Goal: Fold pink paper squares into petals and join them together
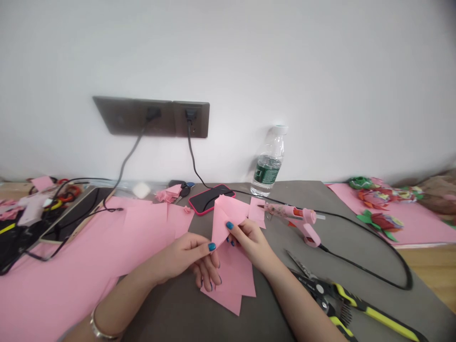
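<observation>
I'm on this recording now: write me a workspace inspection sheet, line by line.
Surface: grey work surface, partly covered by pink sheets.
Job's things: folded pink paper, held up.
Clutter: red-cased phone, glue gun, yellow-and-black tool, bottle, paper flowers.
Hands: left hand pinches the paper's lower corner; right hand holds its right side.
Cables: black cable loops to the glue gun.
Surroundings: white wall, socket panel with two plugs.

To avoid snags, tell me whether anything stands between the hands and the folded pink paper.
Nothing visible does: the left hand and right hand both touch the folded pink paper directly. The phone lies beyond it, the glue gun to the right.
</observation>
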{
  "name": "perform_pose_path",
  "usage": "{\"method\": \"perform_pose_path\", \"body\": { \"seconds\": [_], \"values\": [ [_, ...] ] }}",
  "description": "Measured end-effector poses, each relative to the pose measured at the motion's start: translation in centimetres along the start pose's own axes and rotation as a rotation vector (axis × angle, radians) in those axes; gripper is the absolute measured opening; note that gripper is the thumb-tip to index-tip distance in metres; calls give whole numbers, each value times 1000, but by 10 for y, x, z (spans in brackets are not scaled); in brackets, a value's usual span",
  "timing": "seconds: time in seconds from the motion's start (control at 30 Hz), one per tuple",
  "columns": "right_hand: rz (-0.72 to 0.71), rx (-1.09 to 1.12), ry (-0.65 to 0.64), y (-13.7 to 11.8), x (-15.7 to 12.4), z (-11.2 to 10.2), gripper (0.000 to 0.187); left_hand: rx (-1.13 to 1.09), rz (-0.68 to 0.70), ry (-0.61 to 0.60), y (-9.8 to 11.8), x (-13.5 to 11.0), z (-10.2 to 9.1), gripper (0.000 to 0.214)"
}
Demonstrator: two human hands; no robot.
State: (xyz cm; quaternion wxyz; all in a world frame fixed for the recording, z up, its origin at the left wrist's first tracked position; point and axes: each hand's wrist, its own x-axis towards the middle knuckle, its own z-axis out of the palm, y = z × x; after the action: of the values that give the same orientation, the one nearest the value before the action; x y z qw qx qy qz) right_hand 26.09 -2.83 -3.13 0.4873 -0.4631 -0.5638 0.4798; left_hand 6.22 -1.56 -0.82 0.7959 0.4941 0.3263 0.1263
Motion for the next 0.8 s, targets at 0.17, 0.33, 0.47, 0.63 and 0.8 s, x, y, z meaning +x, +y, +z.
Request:
{"method": "perform_pose_path", "body": {
  "seconds": [0.17, 0.33, 0.47, 0.63, 0.8],
  "values": [
    [-4, -2, -19, -2, -1, -1, 55, 0, 11, -14, -3, 1, -3, 50],
    [-6, 3, -11, -3, -1, -2, 55, -3, 9, 15, -2, 2, -4, 47],
    [-5, 10, -31, -3, -2, -1, 55, -13, 0, 94, 0, 2, -1, 48],
    [32, -37, -93, -2, -5, -1, 57, 21, 16, 118, 1, 2, 3, 49],
    [33, -43, -109, -3, -7, -1, 58, 40, 32, 122, 2, 2, 2, 48]
  ]
}}
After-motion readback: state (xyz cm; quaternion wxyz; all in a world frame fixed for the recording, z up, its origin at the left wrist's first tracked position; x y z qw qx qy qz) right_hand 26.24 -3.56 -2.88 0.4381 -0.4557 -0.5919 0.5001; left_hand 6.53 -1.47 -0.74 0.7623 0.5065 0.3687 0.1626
